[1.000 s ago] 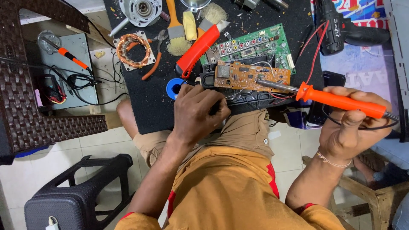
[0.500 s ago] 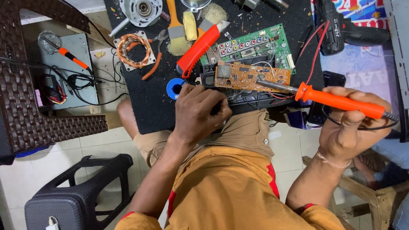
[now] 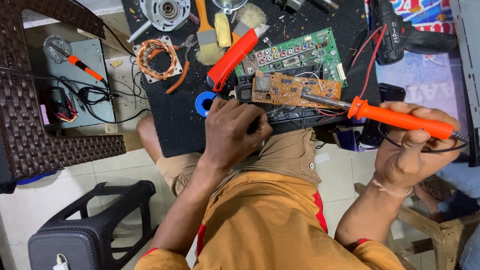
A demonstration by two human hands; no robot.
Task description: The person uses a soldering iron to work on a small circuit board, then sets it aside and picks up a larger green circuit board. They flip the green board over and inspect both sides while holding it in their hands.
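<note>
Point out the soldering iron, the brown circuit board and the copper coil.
soldering iron (image 3: pixel 400 119), head view, on its orange handle.
brown circuit board (image 3: pixel 295 90), head view, middle of the board.
copper coil (image 3: pixel 157 59), head view, on the winding ring.

Both forearms reach forward from the body, elbows bent and spread apart. The left hand (image 3: pixel 235 131) lies knuckles up near the middle, its fingers (image 3: pixel 250 120) curled under and pressed down, wrist straight. The right hand (image 3: pixel 412 150) is held out to the side and higher, wrist cocked back, fingers (image 3: pixel 425 112) wrapped in a closed fist, thumb below
</note>
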